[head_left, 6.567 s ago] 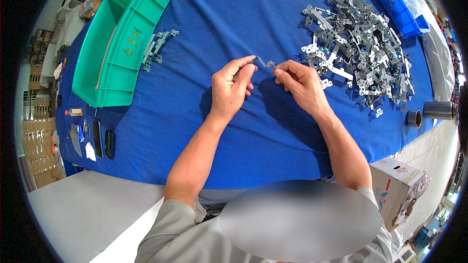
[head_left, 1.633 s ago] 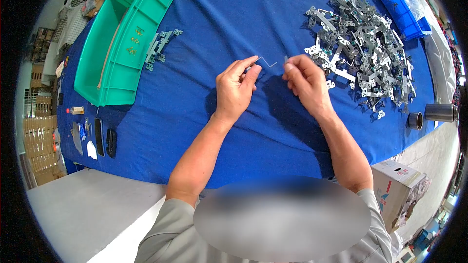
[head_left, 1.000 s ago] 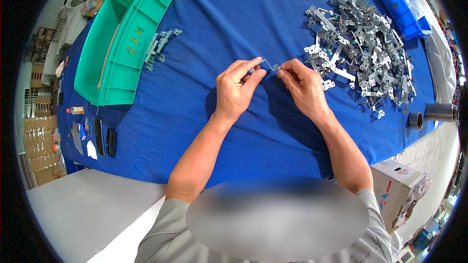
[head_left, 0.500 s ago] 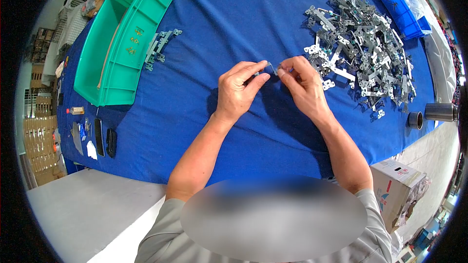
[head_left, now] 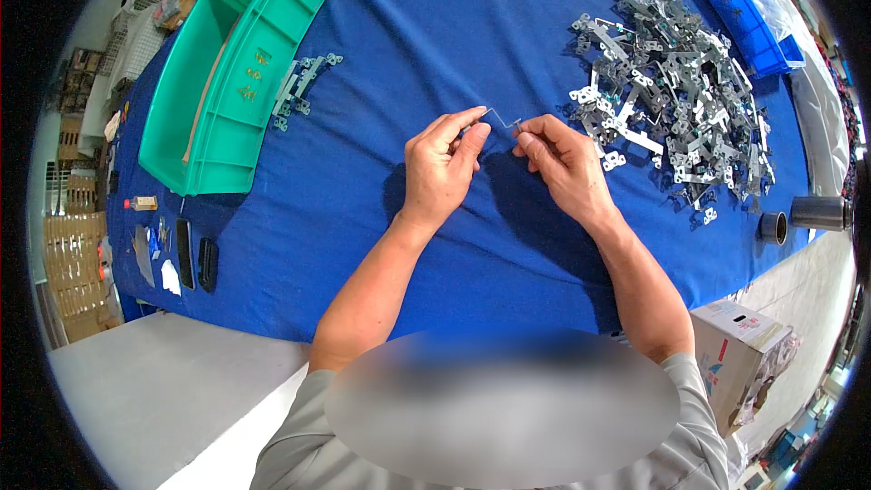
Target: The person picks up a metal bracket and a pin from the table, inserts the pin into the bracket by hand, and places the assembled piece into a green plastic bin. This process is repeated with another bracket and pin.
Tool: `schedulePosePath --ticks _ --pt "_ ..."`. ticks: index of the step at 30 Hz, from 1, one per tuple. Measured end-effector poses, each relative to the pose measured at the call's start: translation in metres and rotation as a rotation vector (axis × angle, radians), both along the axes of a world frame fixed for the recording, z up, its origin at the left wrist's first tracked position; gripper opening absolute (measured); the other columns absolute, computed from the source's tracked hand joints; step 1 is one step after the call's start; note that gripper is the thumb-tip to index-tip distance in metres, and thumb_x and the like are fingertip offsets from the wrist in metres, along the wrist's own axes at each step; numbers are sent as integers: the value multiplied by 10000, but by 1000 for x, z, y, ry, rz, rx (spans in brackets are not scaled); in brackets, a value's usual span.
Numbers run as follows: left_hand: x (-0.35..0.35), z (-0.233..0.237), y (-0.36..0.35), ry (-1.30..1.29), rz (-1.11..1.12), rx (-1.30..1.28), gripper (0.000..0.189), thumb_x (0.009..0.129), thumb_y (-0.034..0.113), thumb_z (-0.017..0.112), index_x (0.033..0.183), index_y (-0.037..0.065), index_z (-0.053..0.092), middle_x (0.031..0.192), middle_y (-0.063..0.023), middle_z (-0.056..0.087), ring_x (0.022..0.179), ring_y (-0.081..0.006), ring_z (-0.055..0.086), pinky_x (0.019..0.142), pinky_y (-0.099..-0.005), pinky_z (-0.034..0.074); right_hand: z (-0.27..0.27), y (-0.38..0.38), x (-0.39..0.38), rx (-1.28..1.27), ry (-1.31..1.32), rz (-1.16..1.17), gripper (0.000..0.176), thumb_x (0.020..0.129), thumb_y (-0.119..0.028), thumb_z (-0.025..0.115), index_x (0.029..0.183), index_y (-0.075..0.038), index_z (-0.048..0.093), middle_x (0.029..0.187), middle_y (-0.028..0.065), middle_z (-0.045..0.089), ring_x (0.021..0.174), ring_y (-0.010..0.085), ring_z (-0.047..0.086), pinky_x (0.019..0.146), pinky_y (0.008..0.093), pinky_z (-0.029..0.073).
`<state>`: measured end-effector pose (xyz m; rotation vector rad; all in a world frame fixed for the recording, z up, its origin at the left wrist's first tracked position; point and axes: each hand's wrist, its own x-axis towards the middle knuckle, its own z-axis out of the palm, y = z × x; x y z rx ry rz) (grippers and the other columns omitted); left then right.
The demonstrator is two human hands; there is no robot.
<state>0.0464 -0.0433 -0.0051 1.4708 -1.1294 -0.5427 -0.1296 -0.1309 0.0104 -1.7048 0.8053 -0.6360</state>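
Between my two hands, over the blue cloth, a thin bent metal part [head_left: 504, 121] spans the gap. My left hand [head_left: 442, 161] pinches its left end between thumb and fingers. Its right end sits in the closed fingertips of my right hand [head_left: 564, 163]. To the right lies a large pile of metal brackets [head_left: 676, 91], its left edge near my right hand. Several similar brackets [head_left: 301, 91] lie in a small group at the left, beside the green bin.
A green bin [head_left: 231, 141] stands at the left on the blue cloth [head_left: 381, 27]. At the back right is a blue bin [head_left: 739, 14]. Metal cylinders [head_left: 817, 211] stand at the right edge. A phone [head_left: 185, 254] and small items lie at the left; a cardboard box [head_left: 739, 345] is lower right.
The thin part now shows more fully between my hands. My left fingertips have shifted slightly left and my right fingertips slightly down. The camera view has moved a little.
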Motion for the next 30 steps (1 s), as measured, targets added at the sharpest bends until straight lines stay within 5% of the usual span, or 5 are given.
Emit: schedulePosePath --ticks 12,15,23,26,30 --pt "0 6 0 -142 -7 -25 255 905 87 788 1148 13 764 968 -75 744 800 -106 660 714 -254 532 -6 -4 -2 -103 80 -61 152 977 -133 690 1011 9 650 787 102 671 641 152 601 600 325 487" --pt "0 2 -2 -178 -4 -89 267 873 70 803 1130 14 764 927 -93 740 702 -118 640 639 -265 528 -4 -2 0 -64 18 -76 152 979 -133 689 1011 11 651 797 93 682 661 149 621 618 316 506" --pt "0 2 -3 -227 -56 -126 266 861 71 809 1118 14 772 975 -117 756 771 -169 697 687 -291 555 -1 -5 -2 -242 87 -39 159 989 -141 680 1055 -1 643 863 86 647 736 146 602 662 318 497" --pt "-1 4 -3 -210 -70 -120 265 859 73 810 1116 17 774 990 -127 760 818 -200 725 718 -307 568 -12 -6 0 -276 -125 -107 137 1002 -137 662 1043 -8 646 868 79 611 774 141 577 689 312 483" --pt "1 0 -4 -275 -83 -165 267 857 77 812 1115 20 776 992 -131 763 842 -216 736 736 -312 572 -6 -1 0 -75 -71 -120 131 1015 -135 644 1050 -9 640 864 59 611 795 126 571 696 293 474"
